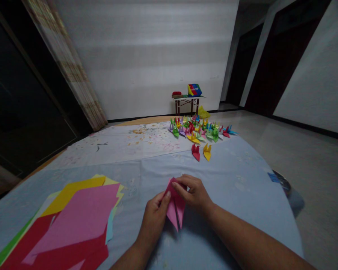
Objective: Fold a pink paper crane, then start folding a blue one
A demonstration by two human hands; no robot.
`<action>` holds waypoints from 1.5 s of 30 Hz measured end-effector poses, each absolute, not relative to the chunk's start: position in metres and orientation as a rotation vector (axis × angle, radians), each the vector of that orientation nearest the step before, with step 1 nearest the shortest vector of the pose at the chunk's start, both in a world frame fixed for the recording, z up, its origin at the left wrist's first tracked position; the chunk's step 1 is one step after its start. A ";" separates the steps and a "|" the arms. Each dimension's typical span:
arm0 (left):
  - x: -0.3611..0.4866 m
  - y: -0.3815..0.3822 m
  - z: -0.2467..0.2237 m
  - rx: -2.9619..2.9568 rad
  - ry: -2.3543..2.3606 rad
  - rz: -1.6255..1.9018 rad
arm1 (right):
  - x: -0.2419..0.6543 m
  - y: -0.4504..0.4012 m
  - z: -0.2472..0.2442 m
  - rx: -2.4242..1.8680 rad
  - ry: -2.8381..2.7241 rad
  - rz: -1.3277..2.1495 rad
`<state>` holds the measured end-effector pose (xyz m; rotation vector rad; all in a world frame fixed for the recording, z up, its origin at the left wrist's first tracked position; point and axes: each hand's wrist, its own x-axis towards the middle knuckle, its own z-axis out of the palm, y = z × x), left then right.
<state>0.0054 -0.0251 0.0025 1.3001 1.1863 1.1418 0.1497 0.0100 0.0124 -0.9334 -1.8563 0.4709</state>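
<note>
Near the lower middle, 2 bare hands work over a bench (242, 213) spread with pale blue cloth. The left hand (153, 214) grasps the side of a pink paper (180, 206), its thumb on top; the right hand (197, 193) has its fingers pinched on the upper end. The paper is a narrow folded shape, its 2 slim points aimed toward the wearer. This looks like a mid-fold step, with a crease being pressed; the next move seems to call for a steady left hold and edges kept matched. At left lies a loose stack (81, 213) of coloured sheets. Beyond the hands stand a red bird (195, 153) and a yellow bird (207, 152), then a crowded flock (193, 139).
</note>
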 end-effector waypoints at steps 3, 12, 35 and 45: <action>0.003 -0.024 0.002 1.264 1.225 1.149 | 0.151 0.013 0.012 -0.963 -1.814 0.532; -0.012 -0.012 -0.005 1.128 1.226 1.252 | 0.157 0.027 0.004 -1.089 -1.631 0.889; -0.008 -0.015 -0.002 1.017 1.220 1.446 | 0.147 0.021 -0.002 -0.756 -1.549 1.547; -0.006 -0.017 0.005 1.078 1.211 1.433 | 0.145 0.020 0.001 -0.700 -1.549 1.642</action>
